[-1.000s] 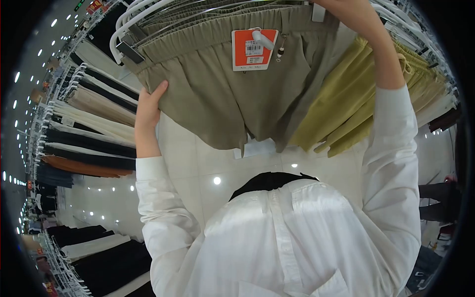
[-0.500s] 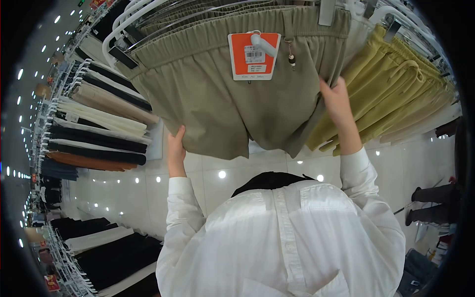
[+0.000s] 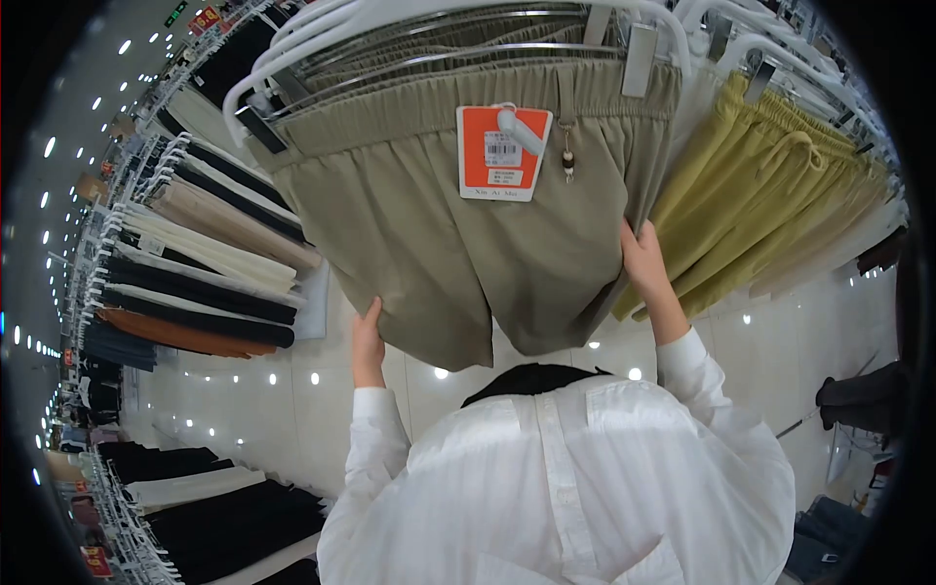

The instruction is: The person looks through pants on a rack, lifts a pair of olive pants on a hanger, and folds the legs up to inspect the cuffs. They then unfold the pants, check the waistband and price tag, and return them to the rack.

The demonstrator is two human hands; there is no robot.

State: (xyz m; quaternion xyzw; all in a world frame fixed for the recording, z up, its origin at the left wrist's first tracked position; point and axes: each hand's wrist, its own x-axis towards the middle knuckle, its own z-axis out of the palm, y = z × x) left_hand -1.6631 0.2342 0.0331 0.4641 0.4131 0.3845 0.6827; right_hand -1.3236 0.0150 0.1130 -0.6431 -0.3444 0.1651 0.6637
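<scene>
Olive-grey shorts (image 3: pixel 409 205) with an elastic waist hang from a white clip hanger (image 3: pixel 234 105) in front of me. An orange and white price tag (image 3: pixel 502 180) with a grey security tag (image 3: pixel 520 130) is fixed near the waistband, and a small beaded charm (image 3: pixel 567 161) dangles beside it. My left hand (image 3: pixel 368 346) grips the lower left edge of the shorts, thumb in front and the other fingers hidden behind the cloth. Higher up on the right side, my right hand (image 3: pixel 645 263) is closed on the other edge, its fingers partly behind the fabric.
Yellow-green drawstring trousers (image 3: pixel 751 195) hang close by on the right. Along the left side, racks hold dark, cream and brown garments (image 3: pixel 195 283), with black ones (image 3: pixel 234 522) lower down. Shiny tiles (image 3: pixel 263 409) cover the floor. Dark trouser legs (image 3: pixel 863 398) show at the far right.
The shorts, hanger and both hands now sit lower in the view, and more of the hangers shows at the top. Both hands keep their hold on the shorts' edges.
</scene>
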